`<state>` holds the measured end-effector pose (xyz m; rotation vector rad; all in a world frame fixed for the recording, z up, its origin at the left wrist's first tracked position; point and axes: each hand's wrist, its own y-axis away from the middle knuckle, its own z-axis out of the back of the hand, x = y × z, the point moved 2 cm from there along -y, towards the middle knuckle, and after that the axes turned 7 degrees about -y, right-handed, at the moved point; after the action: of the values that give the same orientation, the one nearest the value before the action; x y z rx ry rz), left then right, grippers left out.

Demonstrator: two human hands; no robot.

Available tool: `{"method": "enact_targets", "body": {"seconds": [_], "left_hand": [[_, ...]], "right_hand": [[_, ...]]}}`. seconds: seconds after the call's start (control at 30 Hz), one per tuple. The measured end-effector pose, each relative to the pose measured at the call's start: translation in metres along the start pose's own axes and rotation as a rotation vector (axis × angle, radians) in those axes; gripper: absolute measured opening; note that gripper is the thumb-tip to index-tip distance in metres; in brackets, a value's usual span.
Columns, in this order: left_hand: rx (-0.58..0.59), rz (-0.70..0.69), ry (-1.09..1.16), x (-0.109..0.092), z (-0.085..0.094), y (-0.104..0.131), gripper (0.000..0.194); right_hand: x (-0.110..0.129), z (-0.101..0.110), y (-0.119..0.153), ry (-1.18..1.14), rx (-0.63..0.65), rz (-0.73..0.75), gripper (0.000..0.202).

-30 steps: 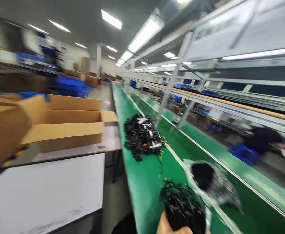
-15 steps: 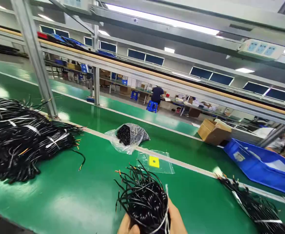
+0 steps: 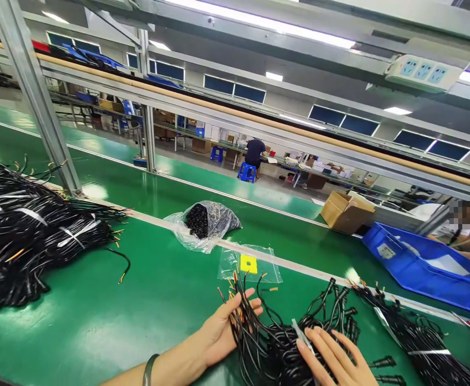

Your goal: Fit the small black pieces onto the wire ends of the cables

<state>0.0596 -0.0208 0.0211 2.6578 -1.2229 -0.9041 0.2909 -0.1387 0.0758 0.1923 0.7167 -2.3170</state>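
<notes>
Far left, a heap of black cables [image 3: 37,236] sat on the green worktop [image 3: 138,316]. Centre: your left hand [image 3: 218,332] curled around colour-tipped wire ends [image 3: 236,281], seemingly part gathered, some left splayed. Rightward, the black cable bundle [image 3: 285,354] lay under your right hand [image 3: 337,356], pale tie [image 3: 298,328] already on; pinching or resting, couldn't tell. Far right: another tied bundle [image 3: 415,338], untouched.

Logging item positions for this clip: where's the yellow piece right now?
In the head view, the yellow piece sits just right of centre, in or on a clear flat bag, beyond the left hand.
</notes>
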Motion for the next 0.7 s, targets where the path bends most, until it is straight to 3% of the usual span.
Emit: {"method": "enact_targets", "body": {"seconds": [0.1, 0.2, 0.33, 0.47, 0.57, 0.63, 0.7], "left_hand": [[-0.068, 0.000, 0.052, 0.010, -0.015, -0.016, 0.040], [-0.145, 0.013, 0.026, 0.021, -0.022, -0.023, 0.044], [-0.247, 0.063, -0.162, 0.033, -0.009, -0.013, 0.038], [-0.387, -0.042, -0.346, 0.019, 0.011, 0.001, 0.048], [-0.433, -0.190, -0.439, -0.002, 0.018, 0.006, 0.059], [-0.399, -0.275, -0.496, -0.015, 0.020, 0.008, 0.059], [-0.369, -0.336, -0.543, -0.024, 0.019, 0.008, 0.057]], "right_hand": [[-0.015, 0.006, 0.013, 0.118, 0.060, -0.041, 0.060], [-0.028, 0.001, 0.036, 0.184, 0.148, -0.120, 0.083], [-0.036, -0.017, 0.069, 0.207, 0.270, -0.295, 0.092], [-0.042, -0.022, 0.085, 0.069, 0.342, -0.507, 0.091], [-0.049, -0.017, 0.064, -0.132, 0.304, -0.520, 0.064], [-0.052, -0.017, 0.035, -0.232, 0.290, -0.637, 0.041], [-0.048, -0.026, -0.003, -0.253, 0.333, -0.734, 0.036]]}}
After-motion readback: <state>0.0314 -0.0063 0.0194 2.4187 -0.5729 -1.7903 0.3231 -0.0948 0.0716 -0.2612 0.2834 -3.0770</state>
